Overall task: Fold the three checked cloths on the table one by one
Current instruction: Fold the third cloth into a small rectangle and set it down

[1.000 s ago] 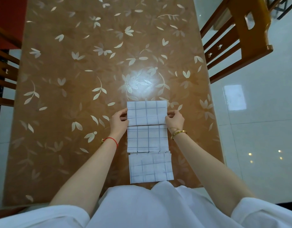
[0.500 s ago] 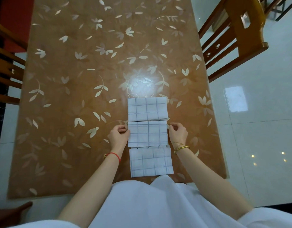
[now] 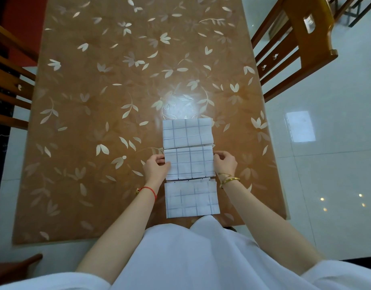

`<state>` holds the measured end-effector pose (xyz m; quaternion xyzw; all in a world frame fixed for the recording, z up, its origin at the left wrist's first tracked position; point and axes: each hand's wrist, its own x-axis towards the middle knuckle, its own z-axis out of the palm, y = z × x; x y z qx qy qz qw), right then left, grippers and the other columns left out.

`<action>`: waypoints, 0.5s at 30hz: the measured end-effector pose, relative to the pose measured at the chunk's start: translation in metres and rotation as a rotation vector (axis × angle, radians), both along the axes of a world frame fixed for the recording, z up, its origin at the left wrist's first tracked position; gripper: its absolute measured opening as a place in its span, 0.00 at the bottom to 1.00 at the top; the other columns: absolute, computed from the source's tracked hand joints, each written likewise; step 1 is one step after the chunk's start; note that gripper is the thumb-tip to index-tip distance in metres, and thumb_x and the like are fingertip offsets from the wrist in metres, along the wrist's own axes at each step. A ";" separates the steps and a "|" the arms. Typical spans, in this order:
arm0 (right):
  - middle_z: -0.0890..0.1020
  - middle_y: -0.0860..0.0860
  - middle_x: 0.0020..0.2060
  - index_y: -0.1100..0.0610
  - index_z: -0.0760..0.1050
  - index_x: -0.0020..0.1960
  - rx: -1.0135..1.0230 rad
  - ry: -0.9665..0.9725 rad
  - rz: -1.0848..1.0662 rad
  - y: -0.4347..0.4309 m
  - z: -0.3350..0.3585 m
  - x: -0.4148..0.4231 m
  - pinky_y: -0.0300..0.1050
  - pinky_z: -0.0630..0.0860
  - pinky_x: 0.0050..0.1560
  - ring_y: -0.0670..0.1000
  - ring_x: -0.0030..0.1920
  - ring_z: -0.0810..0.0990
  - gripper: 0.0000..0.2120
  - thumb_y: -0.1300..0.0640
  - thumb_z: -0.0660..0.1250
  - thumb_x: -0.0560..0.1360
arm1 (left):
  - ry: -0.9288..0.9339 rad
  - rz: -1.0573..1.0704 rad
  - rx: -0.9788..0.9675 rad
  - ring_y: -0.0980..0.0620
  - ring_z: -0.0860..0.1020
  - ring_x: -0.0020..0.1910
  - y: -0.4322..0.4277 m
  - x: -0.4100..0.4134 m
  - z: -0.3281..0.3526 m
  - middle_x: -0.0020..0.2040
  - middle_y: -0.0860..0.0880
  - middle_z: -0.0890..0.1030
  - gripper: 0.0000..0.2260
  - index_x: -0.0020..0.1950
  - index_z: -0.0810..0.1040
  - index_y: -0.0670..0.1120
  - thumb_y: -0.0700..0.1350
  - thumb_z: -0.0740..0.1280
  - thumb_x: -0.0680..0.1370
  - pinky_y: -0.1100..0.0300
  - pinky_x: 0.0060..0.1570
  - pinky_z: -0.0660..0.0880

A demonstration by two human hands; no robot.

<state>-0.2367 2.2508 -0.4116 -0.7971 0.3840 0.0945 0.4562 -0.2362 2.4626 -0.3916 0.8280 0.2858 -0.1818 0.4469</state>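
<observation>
White checked fabric, thin and limp, lies as three folded rectangles in a column on the glossy leaf-patterned table (image 3: 96,122). Seen from the head, the left hand (image 3: 156,168) and right hand (image 3: 226,164) each pinch a side edge of the middle cloth (image 3: 189,163), likely squaring it between the far cloth (image 3: 187,133) and near cloth (image 3: 191,199)

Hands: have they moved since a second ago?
Yes. The left hand and right hand drew back toward the person, from beside the far cloth to the side edges of the middle cloth.
</observation>
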 end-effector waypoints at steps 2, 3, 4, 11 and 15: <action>0.81 0.50 0.44 0.58 0.80 0.56 -0.003 -0.001 -0.021 -0.001 0.004 -0.004 0.42 0.72 0.55 0.45 0.43 0.75 0.12 0.62 0.61 0.77 | 0.000 0.014 -0.001 0.53 0.78 0.52 0.003 -0.004 0.002 0.56 0.47 0.82 0.15 0.63 0.78 0.42 0.42 0.71 0.77 0.65 0.49 0.71; 0.81 0.51 0.47 0.59 0.80 0.56 -0.008 0.009 -0.029 -0.002 0.006 -0.007 0.40 0.71 0.49 0.47 0.44 0.75 0.12 0.62 0.61 0.77 | -0.002 0.028 0.006 0.53 0.77 0.52 0.005 -0.008 0.002 0.56 0.47 0.82 0.15 0.63 0.78 0.42 0.43 0.71 0.77 0.64 0.50 0.71; 0.80 0.51 0.47 0.59 0.80 0.56 -0.016 0.018 -0.035 -0.003 0.007 -0.011 0.39 0.70 0.44 0.48 0.43 0.75 0.12 0.62 0.61 0.77 | -0.001 0.044 0.013 0.53 0.77 0.52 0.008 -0.012 0.003 0.55 0.47 0.82 0.15 0.63 0.78 0.42 0.43 0.71 0.77 0.63 0.50 0.71; 0.80 0.49 0.39 0.56 0.80 0.51 -0.092 0.068 0.048 -0.012 0.005 -0.058 0.42 0.74 0.37 0.51 0.35 0.77 0.10 0.60 0.59 0.78 | 0.095 0.003 -0.007 0.51 0.81 0.47 0.021 -0.054 -0.002 0.46 0.50 0.82 0.09 0.51 0.80 0.47 0.49 0.73 0.75 0.52 0.50 0.82; 0.80 0.51 0.39 0.58 0.80 0.52 -0.102 0.084 0.099 -0.010 0.003 -0.078 0.38 0.68 0.30 0.49 0.32 0.75 0.11 0.60 0.60 0.78 | 0.134 -0.026 0.045 0.51 0.81 0.45 0.016 -0.073 0.000 0.45 0.51 0.83 0.08 0.49 0.80 0.49 0.50 0.73 0.73 0.51 0.48 0.82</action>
